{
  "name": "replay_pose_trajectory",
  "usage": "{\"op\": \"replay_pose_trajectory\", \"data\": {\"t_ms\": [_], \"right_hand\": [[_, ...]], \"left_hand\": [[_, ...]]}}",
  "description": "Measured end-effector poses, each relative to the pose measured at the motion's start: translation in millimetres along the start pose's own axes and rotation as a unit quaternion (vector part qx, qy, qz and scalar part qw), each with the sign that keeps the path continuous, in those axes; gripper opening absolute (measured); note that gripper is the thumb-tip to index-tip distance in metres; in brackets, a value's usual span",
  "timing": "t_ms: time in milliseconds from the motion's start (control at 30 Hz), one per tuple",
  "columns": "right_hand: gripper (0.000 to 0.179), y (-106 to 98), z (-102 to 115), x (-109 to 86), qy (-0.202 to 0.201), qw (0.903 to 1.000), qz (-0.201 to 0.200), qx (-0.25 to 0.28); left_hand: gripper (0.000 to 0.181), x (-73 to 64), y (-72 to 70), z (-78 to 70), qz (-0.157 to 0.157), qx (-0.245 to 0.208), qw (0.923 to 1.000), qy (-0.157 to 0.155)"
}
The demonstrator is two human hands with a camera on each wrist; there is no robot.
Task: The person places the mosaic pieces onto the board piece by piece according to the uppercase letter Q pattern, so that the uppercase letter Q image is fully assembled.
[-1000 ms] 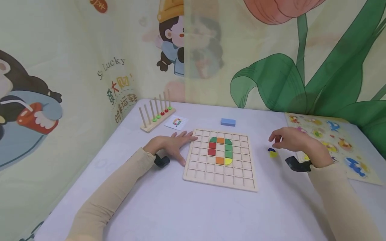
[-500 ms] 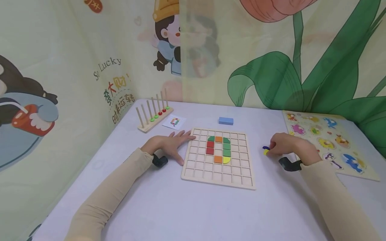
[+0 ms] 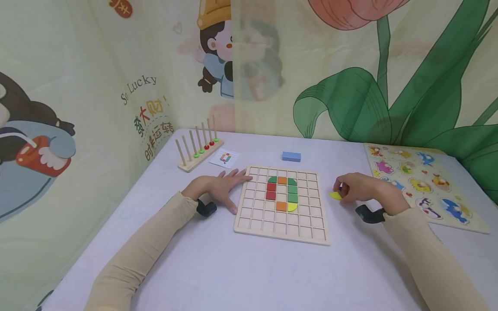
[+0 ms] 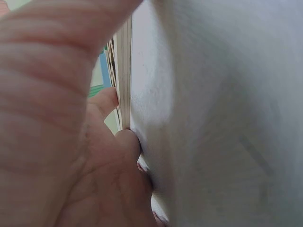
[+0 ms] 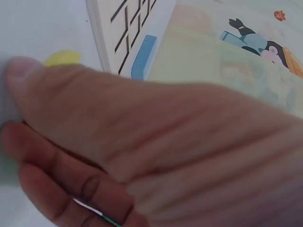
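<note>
A square wooden grid board (image 3: 256, 214) lies on the table, with red, orange, green and yellow tiles forming a ring in its upper middle. My left hand (image 3: 222, 188) rests at the board's left edge, fingers spread; in the left wrist view, fingertips touch the board's side. To the right of the board, my right hand (image 3: 359, 187) pinches a small dark blue piece (image 3: 340, 188), mostly hidden by the fingers. Beside those fingertips lies a yellow piece (image 3: 335, 195), partly covered. The right wrist view shows the yellow piece (image 5: 64, 57) beyond the thumb.
A printed card (image 3: 225, 158) with a coloured ring pattern lies behind the left hand. Near it stands a wooden peg rack (image 3: 202, 154) with red and green beads. A blue block (image 3: 291, 156) sits behind the board; an animal puzzle board (image 3: 408, 172) lies far right.
My right hand has come down and left onto the small pieces, and its fingers have closed around the dark blue one. The yellow piece has shifted left. My left hand stays in place.
</note>
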State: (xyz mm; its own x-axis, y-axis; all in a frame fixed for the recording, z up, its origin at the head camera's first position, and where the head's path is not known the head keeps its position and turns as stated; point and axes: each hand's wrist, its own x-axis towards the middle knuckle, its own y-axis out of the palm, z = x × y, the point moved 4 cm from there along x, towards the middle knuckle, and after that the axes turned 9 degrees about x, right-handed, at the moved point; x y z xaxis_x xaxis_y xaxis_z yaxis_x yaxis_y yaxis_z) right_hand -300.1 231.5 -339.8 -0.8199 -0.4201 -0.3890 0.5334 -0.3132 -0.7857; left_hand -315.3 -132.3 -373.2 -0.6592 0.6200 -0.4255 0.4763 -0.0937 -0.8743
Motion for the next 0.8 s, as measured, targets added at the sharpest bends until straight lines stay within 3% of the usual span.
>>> {"op": "replay_pose_trajectory", "data": {"t_ms": [400,800], "right_hand": [[0.024,-1.4,4.9,3.9,-0.013,0.9996,-0.025,-0.001],[0.022,14.3,45.2,6.7,-0.062,0.9971,-0.044,-0.005]], "left_hand": [[0.112,-3.0,-0.3,0.5,0.003,-0.005,1.0000,-0.007],[0.112,-3.3,-1.5,-1.5,0.000,-0.009,1.0000,0.003]]}}
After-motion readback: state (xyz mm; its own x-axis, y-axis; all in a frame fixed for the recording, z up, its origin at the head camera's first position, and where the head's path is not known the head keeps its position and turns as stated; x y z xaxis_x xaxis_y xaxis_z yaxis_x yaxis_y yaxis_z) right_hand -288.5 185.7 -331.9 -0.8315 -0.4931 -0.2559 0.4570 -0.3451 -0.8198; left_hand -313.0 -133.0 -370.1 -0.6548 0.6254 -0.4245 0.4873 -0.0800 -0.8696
